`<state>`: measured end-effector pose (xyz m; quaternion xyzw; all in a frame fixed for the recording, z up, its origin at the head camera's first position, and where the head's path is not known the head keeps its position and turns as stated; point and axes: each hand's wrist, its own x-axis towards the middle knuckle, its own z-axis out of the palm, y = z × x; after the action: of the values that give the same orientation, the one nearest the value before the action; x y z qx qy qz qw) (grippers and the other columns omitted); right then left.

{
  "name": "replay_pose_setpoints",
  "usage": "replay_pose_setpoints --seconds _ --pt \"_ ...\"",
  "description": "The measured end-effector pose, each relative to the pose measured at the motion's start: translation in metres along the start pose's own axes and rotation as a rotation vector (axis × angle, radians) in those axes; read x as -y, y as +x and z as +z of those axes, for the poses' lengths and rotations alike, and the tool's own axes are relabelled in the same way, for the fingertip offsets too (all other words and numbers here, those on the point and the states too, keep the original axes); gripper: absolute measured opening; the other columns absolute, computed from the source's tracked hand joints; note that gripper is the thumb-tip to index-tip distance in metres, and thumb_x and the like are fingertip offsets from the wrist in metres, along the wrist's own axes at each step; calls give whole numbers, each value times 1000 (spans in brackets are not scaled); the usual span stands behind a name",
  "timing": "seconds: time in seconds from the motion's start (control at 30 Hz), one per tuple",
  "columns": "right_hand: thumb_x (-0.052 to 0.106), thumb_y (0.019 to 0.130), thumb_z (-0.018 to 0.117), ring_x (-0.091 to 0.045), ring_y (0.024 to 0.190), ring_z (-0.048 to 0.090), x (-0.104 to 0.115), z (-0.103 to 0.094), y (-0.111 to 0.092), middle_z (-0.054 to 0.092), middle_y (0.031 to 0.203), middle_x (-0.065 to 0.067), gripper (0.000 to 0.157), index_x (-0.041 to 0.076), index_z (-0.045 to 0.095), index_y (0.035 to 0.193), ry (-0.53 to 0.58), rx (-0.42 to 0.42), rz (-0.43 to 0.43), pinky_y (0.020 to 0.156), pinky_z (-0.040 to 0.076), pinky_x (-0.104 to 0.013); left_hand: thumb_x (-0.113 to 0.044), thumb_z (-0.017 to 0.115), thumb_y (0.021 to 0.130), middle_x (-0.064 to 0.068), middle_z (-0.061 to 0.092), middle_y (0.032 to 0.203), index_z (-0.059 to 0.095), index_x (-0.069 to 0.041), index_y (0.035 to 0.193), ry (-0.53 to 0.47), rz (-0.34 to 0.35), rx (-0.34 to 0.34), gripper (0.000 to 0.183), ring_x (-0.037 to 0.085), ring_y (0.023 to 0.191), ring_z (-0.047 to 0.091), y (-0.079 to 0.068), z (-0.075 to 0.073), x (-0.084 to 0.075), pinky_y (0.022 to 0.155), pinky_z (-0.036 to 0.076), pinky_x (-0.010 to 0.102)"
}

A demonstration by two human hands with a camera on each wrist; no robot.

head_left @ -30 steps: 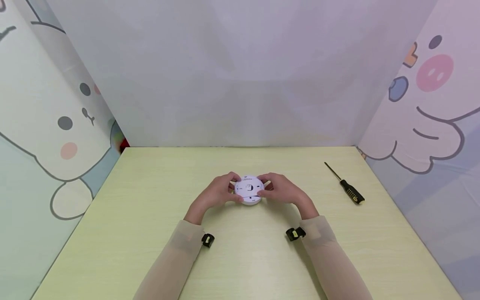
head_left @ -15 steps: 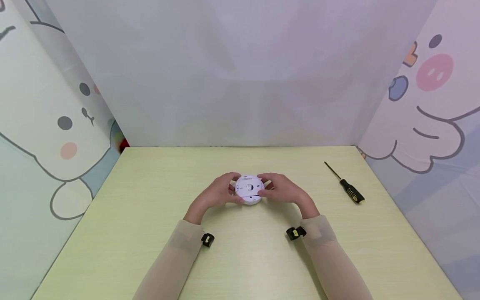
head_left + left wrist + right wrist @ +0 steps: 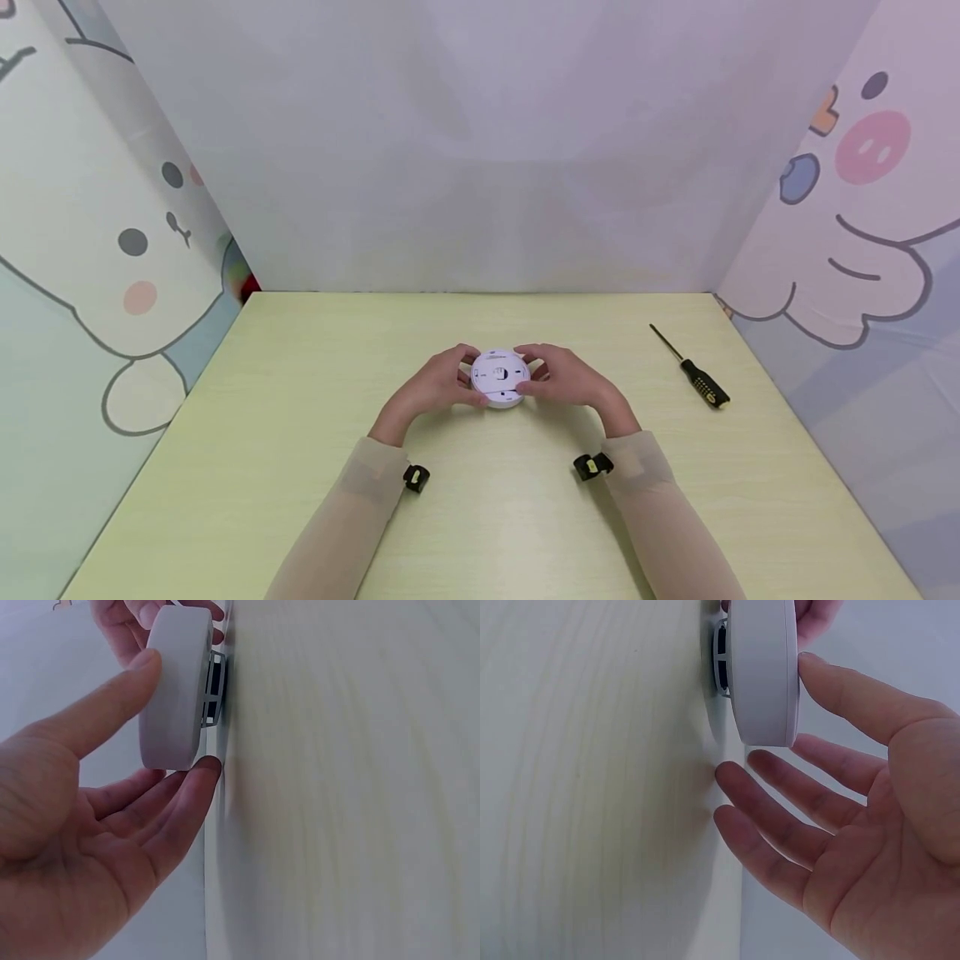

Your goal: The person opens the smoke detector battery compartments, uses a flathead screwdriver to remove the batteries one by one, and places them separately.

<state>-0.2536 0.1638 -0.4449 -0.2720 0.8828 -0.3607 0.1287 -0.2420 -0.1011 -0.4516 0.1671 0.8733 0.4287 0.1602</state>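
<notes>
A white, round smoke detector (image 3: 497, 382) is held at mid-table in the head view, its flat back with printed marks and a central hole facing up. My left hand (image 3: 435, 383) grips its left side, thumb on the near rim, fingers round the edge. From the other side my right hand (image 3: 572, 380) holds it, thumb on the back plate and index finger at the far edge. In the left wrist view a slatted vent (image 3: 214, 690) shows on the detector's underside, close to the tabletop. The right hand's other fingers (image 3: 772, 817) spread loosely beside it in the right wrist view.
A screwdriver (image 3: 701, 382) with a black handle lies on the right part of the pale wooden table (image 3: 330, 350), its tip pointing away to the left. A grey-white cloth backdrop (image 3: 480, 208) stands behind, with cartoon-printed panels (image 3: 847, 250) at both sides.
</notes>
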Motion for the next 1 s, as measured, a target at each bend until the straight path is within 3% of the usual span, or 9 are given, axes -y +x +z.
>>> replay_pose_setpoints --seconds 0.37,0.7,0.83,1.0 --pt "28 86 77 -25 102 65 1 0 0 55 133 -8 65 9 48 142 -2 -19 -7 87 53 -37 -29 88 73 -2 56 126 49 -17 132 -13 -18 2 72 13 100 62 1 0 1 83 52 33" --pt "30 82 80 -30 110 61 6 -5 -2 55 135 -9 66 11 53 139 -30 -73 -27 93 49 -48 -26 87 74 3 55 128 49 -12 133 -31 8 12 72 16 100 65 0 -1 -3 83 53 33" --pt "28 80 82 -30 112 59 9 -8 -1 56 132 -9 65 12 55 137 -78 -79 -40 93 49 -46 -25 87 74 3 55 128 48 -12 134 -31 12 15 72 14 98 65 0 0 -4 82 53 32" --pt "25 80 82 -30 116 56 21 -12 8 57 128 -7 62 10 57 135 -158 -26 -94 95 47 -46 -25 87 74 2 56 127 49 -13 133 -33 12 10 71 14 97 65 -1 -1 -4 82 53 32"
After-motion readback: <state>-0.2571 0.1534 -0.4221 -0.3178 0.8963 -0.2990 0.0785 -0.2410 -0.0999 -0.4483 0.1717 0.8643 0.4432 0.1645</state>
